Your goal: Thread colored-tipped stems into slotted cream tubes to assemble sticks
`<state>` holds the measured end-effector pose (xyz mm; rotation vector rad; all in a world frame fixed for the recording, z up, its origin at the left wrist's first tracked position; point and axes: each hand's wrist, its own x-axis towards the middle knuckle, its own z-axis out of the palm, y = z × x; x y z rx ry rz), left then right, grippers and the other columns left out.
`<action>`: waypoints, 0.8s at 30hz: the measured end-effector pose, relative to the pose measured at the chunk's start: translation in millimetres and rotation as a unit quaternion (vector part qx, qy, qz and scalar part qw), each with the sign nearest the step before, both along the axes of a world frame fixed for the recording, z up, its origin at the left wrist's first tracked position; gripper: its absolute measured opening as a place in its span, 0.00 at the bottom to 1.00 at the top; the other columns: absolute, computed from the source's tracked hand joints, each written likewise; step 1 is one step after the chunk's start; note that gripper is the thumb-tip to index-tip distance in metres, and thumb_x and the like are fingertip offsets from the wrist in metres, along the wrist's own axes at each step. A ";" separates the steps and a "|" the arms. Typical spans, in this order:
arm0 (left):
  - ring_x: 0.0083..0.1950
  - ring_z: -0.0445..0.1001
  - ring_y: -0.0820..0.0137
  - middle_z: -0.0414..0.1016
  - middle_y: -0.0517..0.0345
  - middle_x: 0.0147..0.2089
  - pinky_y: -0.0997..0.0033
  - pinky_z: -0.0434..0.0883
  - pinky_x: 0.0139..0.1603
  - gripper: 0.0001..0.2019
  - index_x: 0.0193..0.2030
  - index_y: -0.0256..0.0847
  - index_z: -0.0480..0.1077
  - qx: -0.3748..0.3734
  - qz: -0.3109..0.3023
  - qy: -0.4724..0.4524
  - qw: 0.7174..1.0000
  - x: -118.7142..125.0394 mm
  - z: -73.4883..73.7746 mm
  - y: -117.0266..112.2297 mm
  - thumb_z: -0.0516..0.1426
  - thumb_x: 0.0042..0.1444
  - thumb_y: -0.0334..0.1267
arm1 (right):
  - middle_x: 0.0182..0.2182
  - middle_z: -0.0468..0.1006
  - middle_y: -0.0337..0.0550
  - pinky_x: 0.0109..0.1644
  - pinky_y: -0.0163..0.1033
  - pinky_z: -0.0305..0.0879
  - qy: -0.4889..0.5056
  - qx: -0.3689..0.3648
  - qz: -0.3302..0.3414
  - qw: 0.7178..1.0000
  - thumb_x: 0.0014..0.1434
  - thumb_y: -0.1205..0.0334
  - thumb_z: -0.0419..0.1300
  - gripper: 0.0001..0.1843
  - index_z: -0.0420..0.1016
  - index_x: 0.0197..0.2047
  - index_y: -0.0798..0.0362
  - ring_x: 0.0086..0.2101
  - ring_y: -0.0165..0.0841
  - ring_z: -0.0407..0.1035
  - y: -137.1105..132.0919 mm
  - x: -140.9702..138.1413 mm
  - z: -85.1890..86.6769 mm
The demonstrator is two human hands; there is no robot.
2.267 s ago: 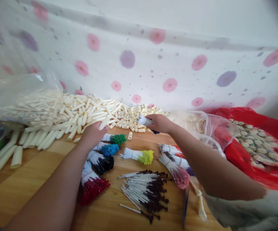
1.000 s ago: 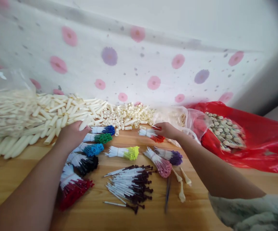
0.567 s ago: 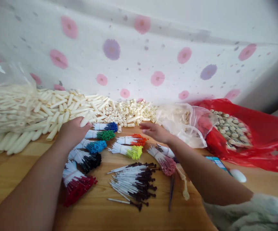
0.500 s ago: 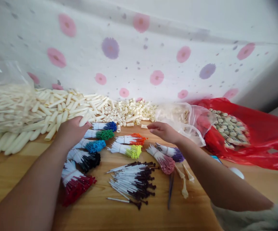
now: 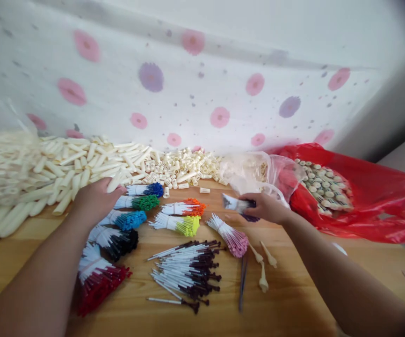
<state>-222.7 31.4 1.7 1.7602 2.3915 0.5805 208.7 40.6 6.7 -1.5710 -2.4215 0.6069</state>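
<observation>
Where both hands work, a wooden table (image 5: 293, 299) lies beneath them. Under and beyond the left hand (image 5: 93, 201): heap of cream tubes (image 5: 83, 161); fingers curled onto it, whether they grip a tube cannot be told. Beyond the right hand (image 5: 267, 209): red bag (image 5: 381, 206) of round caps. Between the hands: coloured bundles (image 5: 177, 223), laid side by side. In the right hand, fingers closed round it: purple bundle (image 5: 239, 204).

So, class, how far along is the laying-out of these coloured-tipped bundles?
Done: eight bundles lie set out, from the blue bundle to the pink bundle. In hand: the right hand grips the purple bundle; the left hand rests on the cream tubes. Probably left: the loose dark-tipped sticks, unbundled.
</observation>
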 end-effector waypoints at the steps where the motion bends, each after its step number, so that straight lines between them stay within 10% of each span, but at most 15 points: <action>1: 0.32 0.66 0.66 0.69 0.56 0.30 0.75 0.58 0.30 0.20 0.39 0.40 0.70 0.001 -0.002 0.006 1.000 -0.4 0.0 0.0 0.48 0.55 0.54 | 0.35 0.79 0.42 0.33 0.35 0.66 0.018 0.014 -0.003 1.000 0.53 0.63 0.56 0.20 0.72 0.50 0.54 0.31 0.32 0.72 9.3 -4.3 4.5; 12: 0.34 0.65 0.66 0.70 0.54 0.34 0.75 0.58 0.31 0.24 0.40 0.37 0.69 -0.001 -0.015 0.043 0.999 -5.0 -2.2 0.3 0.45 0.57 0.56 | 0.39 0.80 0.41 0.40 0.35 0.65 0.049 0.046 0.115 0.991 0.46 0.68 0.64 0.18 0.76 0.43 0.50 0.36 0.32 0.72 84.9 -135.2 -20.9; 20: 0.32 0.64 0.67 0.66 0.57 0.29 0.74 0.58 0.31 0.19 0.37 0.39 0.68 0.013 -0.015 0.014 1.000 -0.8 3.9 -4.6 0.48 0.55 0.53 | 0.38 0.78 0.48 0.40 0.39 0.65 0.010 0.090 0.042 0.995 0.59 0.57 0.55 0.14 0.74 0.45 0.54 0.37 0.36 0.71 28.4 -89.5 -6.5; 24: 0.32 0.64 0.68 0.65 0.58 0.29 0.73 0.58 0.31 0.19 0.37 0.38 0.69 0.028 -0.017 0.006 0.999 6.5 13.5 -11.9 0.51 0.54 0.53 | 0.46 0.76 0.53 0.42 0.43 0.64 -0.084 0.051 0.026 0.995 0.51 0.48 0.62 0.35 0.63 0.60 0.52 0.43 0.44 0.71 -29.2 -61.3 -16.0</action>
